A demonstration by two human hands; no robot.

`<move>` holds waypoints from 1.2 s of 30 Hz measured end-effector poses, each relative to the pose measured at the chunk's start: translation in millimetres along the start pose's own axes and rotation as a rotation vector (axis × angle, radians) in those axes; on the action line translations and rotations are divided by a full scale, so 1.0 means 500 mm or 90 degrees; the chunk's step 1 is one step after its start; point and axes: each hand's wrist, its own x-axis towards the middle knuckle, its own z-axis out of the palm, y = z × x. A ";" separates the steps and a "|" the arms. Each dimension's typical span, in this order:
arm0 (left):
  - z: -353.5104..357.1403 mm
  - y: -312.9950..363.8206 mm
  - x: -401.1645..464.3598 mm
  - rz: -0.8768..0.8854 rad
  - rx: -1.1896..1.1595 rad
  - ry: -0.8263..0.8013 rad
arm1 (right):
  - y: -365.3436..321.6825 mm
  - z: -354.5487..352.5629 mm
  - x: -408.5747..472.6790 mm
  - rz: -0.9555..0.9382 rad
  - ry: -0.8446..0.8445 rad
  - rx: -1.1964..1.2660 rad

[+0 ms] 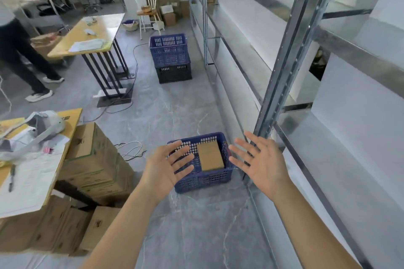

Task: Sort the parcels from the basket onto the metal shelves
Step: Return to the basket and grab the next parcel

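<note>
A blue plastic basket [204,179] stands on the grey floor beside the metal shelves [282,85]. One flat brown cardboard parcel [210,155] lies inside it, toward its right side. My left hand [167,166] hovers over the basket's left half with fingers spread and nothing in it. My right hand [256,159] is held out to the right of the basket, palm up, fingers apart, also empty. The shelf levels near me look bare.
Stacked cardboard boxes [87,159] and a paper-strewn table [32,159] stand at my left. Two stacked crates [170,57], blue on black, sit further down the aisle. A person [21,54] stands by a wooden table [91,35]. Cables [131,148] trail across the floor.
</note>
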 end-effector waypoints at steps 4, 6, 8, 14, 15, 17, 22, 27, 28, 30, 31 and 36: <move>0.006 0.016 0.088 -0.019 0.003 0.063 | -0.006 0.022 0.104 0.035 0.022 -0.072; 0.004 0.028 0.136 -0.031 0.014 0.091 | -0.006 0.040 0.155 0.051 0.032 -0.111; -0.002 0.041 0.188 -0.041 0.026 0.105 | -0.002 0.055 0.211 0.064 0.035 -0.140; -0.025 0.092 0.382 -0.094 0.051 0.097 | 0.014 0.109 0.383 0.085 0.068 -0.181; -0.031 0.100 0.418 -0.109 0.056 0.090 | 0.019 0.119 0.411 0.088 0.078 -0.185; -0.042 0.118 0.489 -0.143 0.069 0.083 | 0.028 0.138 0.465 0.094 0.103 -0.186; -0.058 0.178 0.632 -0.202 0.069 0.079 | 0.042 0.172 0.586 0.120 0.146 -0.184; -0.069 0.203 0.753 -0.239 0.071 0.092 | 0.060 0.164 0.705 0.156 0.175 -0.186; -0.072 0.199 0.776 -0.247 0.071 0.096 | 0.066 0.156 0.731 0.163 0.184 -0.188; -0.081 0.185 0.826 -0.263 0.077 0.107 | 0.079 0.135 0.790 0.180 0.194 -0.198; -0.088 0.174 0.853 -0.269 0.080 0.114 | 0.087 0.124 0.822 0.190 0.196 -0.207; -0.138 0.084 1.010 -0.294 0.076 0.159 | 0.159 0.042 0.999 0.242 0.195 -0.243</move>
